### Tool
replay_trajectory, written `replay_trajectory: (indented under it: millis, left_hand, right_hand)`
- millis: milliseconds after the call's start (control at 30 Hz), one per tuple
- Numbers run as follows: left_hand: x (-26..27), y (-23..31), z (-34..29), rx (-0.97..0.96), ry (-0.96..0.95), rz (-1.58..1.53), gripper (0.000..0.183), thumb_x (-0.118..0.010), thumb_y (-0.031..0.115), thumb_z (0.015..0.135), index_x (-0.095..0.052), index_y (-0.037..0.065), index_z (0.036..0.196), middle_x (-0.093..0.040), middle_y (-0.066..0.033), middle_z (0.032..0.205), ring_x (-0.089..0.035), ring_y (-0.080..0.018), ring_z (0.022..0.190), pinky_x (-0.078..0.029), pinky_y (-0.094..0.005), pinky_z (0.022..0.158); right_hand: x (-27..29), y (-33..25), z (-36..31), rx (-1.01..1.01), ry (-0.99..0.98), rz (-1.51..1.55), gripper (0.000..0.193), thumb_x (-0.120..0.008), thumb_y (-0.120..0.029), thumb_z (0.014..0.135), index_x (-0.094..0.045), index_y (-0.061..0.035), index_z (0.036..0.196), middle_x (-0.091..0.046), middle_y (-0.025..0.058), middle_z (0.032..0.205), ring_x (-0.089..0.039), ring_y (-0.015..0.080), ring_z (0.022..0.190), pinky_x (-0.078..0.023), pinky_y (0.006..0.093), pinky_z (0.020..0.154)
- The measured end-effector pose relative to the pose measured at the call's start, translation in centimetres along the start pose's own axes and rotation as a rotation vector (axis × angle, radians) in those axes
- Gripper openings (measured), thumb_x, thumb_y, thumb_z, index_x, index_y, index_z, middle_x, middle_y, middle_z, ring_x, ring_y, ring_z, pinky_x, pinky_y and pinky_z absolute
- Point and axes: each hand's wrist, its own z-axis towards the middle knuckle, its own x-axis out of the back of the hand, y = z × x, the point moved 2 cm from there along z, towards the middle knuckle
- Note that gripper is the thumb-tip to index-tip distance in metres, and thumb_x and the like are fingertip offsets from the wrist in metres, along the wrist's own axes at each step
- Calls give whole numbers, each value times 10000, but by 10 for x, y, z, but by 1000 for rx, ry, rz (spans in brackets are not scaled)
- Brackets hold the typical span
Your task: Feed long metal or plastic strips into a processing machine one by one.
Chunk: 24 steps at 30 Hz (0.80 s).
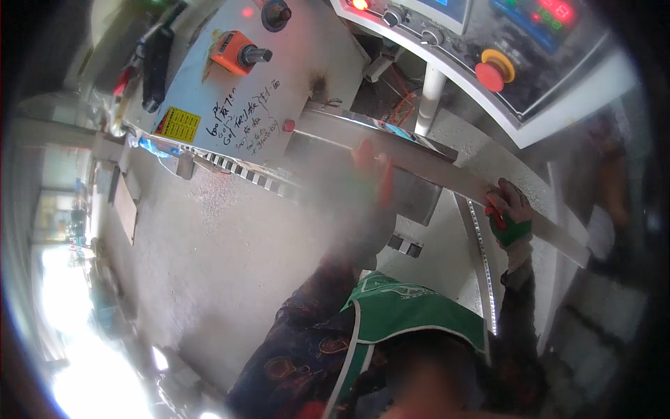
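Right hand [508,213], in a red-and-green work glove, is clamped around the long metal strip [447,171] near its 4 o'clock end. Left hand [370,178] is a motion blur at the strip's middle, fingers up; can't tell whether it grips or just presses. The strip lies across the machine table [230,244], running from 10 to 4 o'clock under the pale control box [237,84]. Best to hold it flat and both hands steady, I reckon.

Red mushroom stop button [490,75] on control panel [530,84], orange dial block [234,52], yellow label [178,124], steel ruler [480,251]
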Motion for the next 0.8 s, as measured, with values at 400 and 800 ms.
replay_trajectory:
  millis: [400, 800]
  left_hand:
    - [14, 15, 24, 240, 118, -539, 417, -658, 194, 1032, -530, 166, 1428, -625, 24, 1104, -589, -84, 854, -523, -257, 697]
    - [130, -146, 98, 210, -227, -1038, 355, -697, 210, 1003, -591, 130, 1332, -629, 2, 983, -593, -81, 797, -502, -249, 614]
  right_hand:
    - [-16, -35, 20, 19, 97, -192, 305, -771, -267, 843, -714, -276, 1143, -664, 40, 1139, -668, 314, 1068, -571, 472, 857]
    - [-41, -118, 95, 74, -118, -301, 264, -697, -366, 864, -726, -325, 1123, -650, 17, 983, -662, 269, 938, -554, 451, 753]
